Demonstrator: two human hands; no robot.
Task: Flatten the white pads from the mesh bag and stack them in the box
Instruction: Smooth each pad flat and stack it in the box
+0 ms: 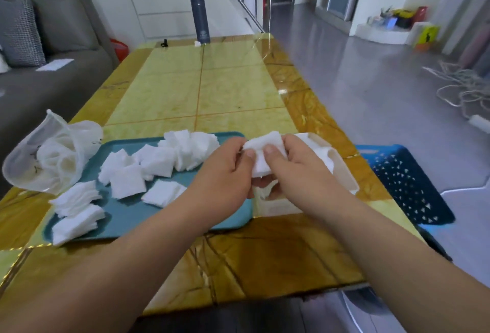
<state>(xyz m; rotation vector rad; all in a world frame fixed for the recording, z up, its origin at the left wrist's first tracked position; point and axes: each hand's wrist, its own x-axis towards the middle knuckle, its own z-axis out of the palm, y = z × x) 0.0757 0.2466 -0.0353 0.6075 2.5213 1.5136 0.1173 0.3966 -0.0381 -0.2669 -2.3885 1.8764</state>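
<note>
A small stack of white pads (261, 155) is held between both hands above the white box (335, 163). My left hand (225, 171) pinches its left side with the thumb on top. My right hand (294, 165) grips its right side, thumb on top too. The box is mostly hidden behind my hands and right forearm. Several loose white pads (156, 163) lie scattered on the teal tray (127, 216). The white mesh bag (50, 155) lies slumped at the tray's left end, with some pads visible inside.
The yellow table (212, 88) stretches ahead; a dark flask (200, 18) stands at its far end. A blue basket (405, 181) sits off the table's right edge. A grey sofa (53, 54) runs along the left. Cables lie on the floor at right.
</note>
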